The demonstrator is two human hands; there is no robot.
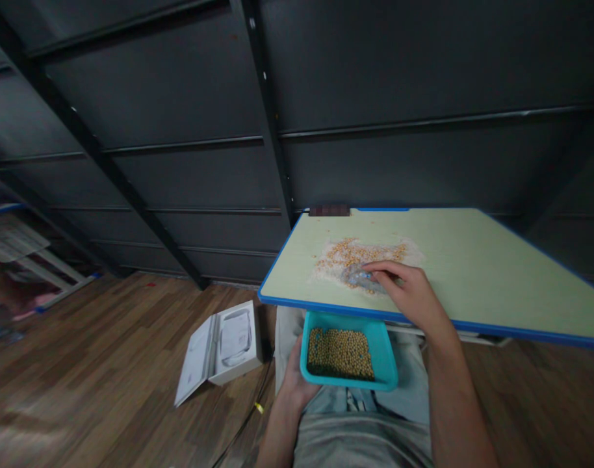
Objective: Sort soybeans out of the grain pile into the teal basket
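Over to the surface (496,273): pinching clear plastic (361,278) with the right hand (404,287), thumb pressed against fingers, low among white grains (414,252) and orange-yellow pieces (343,253); gripped by its far-right end, perhaps to leave the rest lying flat against the spread. Down below, supporting the teal tub (385,351) at its left side with the left hand (299,376), apparently to keep it level over the lap (411,367), right by the blue edge (301,303). Can't tell how tightly, with the left fingers mostly hidden. Inside, plenty of round yellowish beads (343,354). In the way: reaching across that edge with the right forearm (455,396), hiding part of it. Beyond, dark wall panels (424,65); on the floor (106,364) to the left, an open white box (234,373).
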